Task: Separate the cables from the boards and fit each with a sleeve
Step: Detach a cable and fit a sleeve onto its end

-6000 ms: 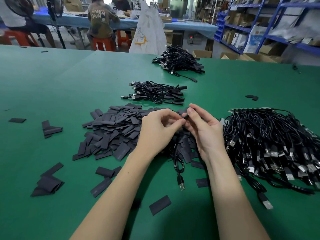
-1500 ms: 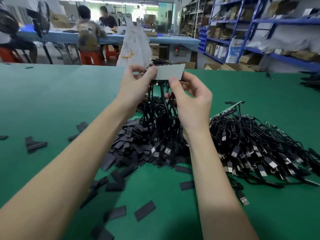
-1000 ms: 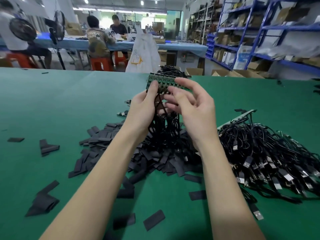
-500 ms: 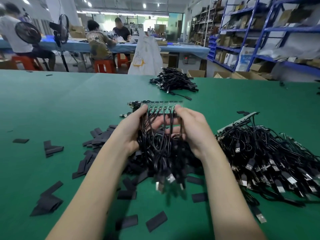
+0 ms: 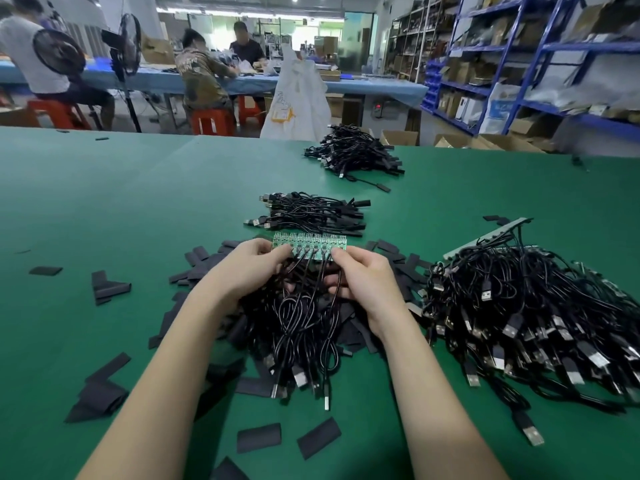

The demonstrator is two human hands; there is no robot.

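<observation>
A green circuit board strip (image 5: 308,242) with several black USB cables (image 5: 304,327) hanging from it is held low over the green table (image 5: 121,209). My left hand (image 5: 251,268) grips its left end and my right hand (image 5: 363,282) grips its right end. The cables drape toward me over a heap of flat black sleeves (image 5: 204,265). A big pile of cables still on boards (image 5: 519,306) lies to the right, with a board strip (image 5: 485,239) sticking out at its top.
Two piles of loose black cables lie beyond my hands, one near (image 5: 311,213) and one farther (image 5: 353,154). Stray sleeves (image 5: 258,438) are scattered at the front and left. People sit at a blue table behind; shelves stand at the right.
The board with its hanging cables has come down from chest height to just above the sleeve heap. Both hands stayed on its ends, and the cable plugs now rest on the table.
</observation>
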